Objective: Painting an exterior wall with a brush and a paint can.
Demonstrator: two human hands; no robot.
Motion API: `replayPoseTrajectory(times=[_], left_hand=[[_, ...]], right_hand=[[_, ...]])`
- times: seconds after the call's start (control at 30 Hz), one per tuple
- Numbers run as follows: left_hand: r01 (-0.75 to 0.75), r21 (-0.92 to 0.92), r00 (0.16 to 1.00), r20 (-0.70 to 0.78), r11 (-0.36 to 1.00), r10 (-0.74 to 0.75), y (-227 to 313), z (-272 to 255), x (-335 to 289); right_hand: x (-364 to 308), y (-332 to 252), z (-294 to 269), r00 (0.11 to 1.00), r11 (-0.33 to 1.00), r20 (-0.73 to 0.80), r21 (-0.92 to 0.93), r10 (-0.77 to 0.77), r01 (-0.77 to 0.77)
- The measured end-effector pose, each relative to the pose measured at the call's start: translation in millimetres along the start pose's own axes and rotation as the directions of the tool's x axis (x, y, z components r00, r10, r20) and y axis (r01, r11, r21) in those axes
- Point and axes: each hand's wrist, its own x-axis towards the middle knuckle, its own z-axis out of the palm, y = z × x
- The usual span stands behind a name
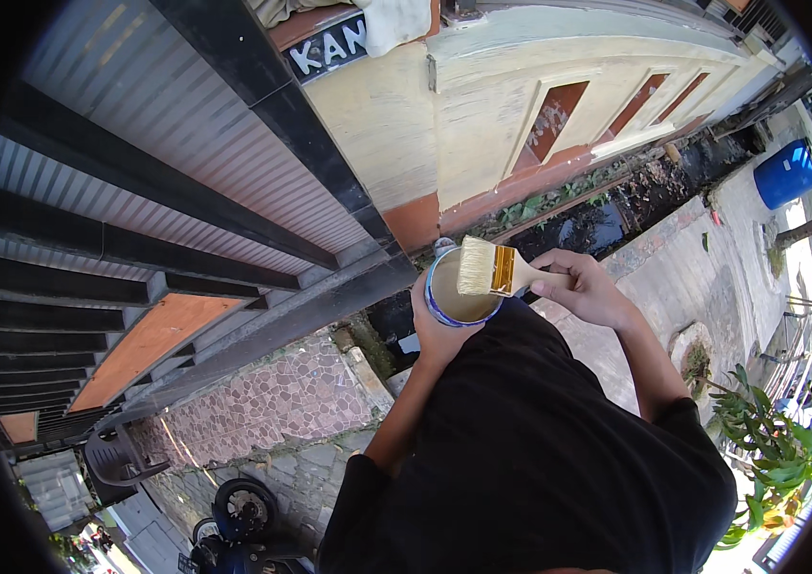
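Note:
My left hand (433, 330) is wrapped round the side of a small round paint can (468, 311) with a blue-edged rim. Inside the can is a beige surface; whether it is liquid paint I cannot tell. A wide paintbrush (504, 270) with cream bristles, a gold-coloured metal band and a pale handle lies across the can's mouth from the right. Its bristles are above the opening; whether they touch the rim is unclear. My right hand (583, 287) grips the handle, thumb and fingers closed on it.
A cream wall (482, 115) with slanted recesses stands ahead, above a dark water ditch (588, 225). To the left is a black-barred metal fence (176, 172). A motorbike (243, 512) and a plastic chair (119, 457) are at lower left, a blue barrel (786, 174) at far right, a leafy plant (779, 450) at lower right.

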Motion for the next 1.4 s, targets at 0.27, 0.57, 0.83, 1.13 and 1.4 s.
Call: replayPoseTrajectory(times=[0.27,0.57,0.83,1.13,1.4], left_hand=[[0.034,-0.002,0.999,0.031,0.999,-0.034,-24.1,12.8,25.5],[-0.047,0.013,0.996,0.081,0.999,0.046,-50.4,-1.6,53.4],[0.136,0.014,0.988,0.065,0.991,-0.137,-93.6,-15.6,16.8],[0.222,0.05,0.974,0.035,0.974,-0.224,-105.6,-21.2,-11.1],[0.258,0.048,0.965,0.026,0.965,-0.26,-106.5,-21.1,-22.6]], right_hand=[[47.9,33.1,-7.2,0.996,0.958,0.068,0.274,0.064,-0.08],[143.2,117.3,-28.7,0.999,0.978,0.043,0.205,0.03,-0.038],[288.6,288.1,94.9,0.985,0.973,0.161,-0.231,0.065,-0.027],[390.5,341.4,249.3,0.935,0.936,0.337,-0.351,0.106,0.02],[390.9,368.9,182.1,0.963,0.928,0.182,-0.352,0.197,-0.123]])
